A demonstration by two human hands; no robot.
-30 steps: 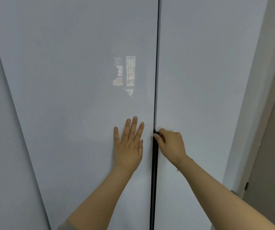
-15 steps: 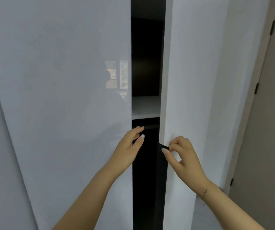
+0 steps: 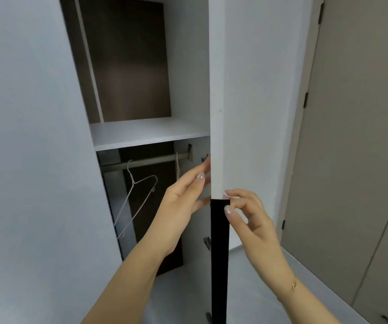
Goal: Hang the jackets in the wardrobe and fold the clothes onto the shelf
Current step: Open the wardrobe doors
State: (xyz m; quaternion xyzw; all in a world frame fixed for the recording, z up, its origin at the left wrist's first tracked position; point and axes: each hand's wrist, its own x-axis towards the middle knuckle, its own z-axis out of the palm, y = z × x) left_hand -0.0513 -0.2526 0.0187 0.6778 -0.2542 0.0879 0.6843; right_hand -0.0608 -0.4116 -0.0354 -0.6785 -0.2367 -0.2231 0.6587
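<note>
The right hand [image 3: 251,220] pinches the black strip handle [image 3: 219,253] on the edge of the open white wardrobe door [image 3: 246,90], while the left hand [image 3: 183,202] reaches flat-fingered behind that edge (holding nothing). Farther in, a thin wire hanger [image 3: 136,197] dangles from the metal rail [image 3: 150,160] beneath the bare white shelf [image 3: 146,134].

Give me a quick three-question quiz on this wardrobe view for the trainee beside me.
1. True or false: a jacket already hangs on the rail.
2. Which hand has fingers at the top of the black handle strip on the right door? A) left hand B) right hand
3. Fill in: the wire hanger hangs below the white ____.

Key:
1. False; only the bare wire hanger and a second, half-hidden hanger hook show on the rail.
2. B; the left hand is reaching behind the door's edge.
3. shelf
</note>
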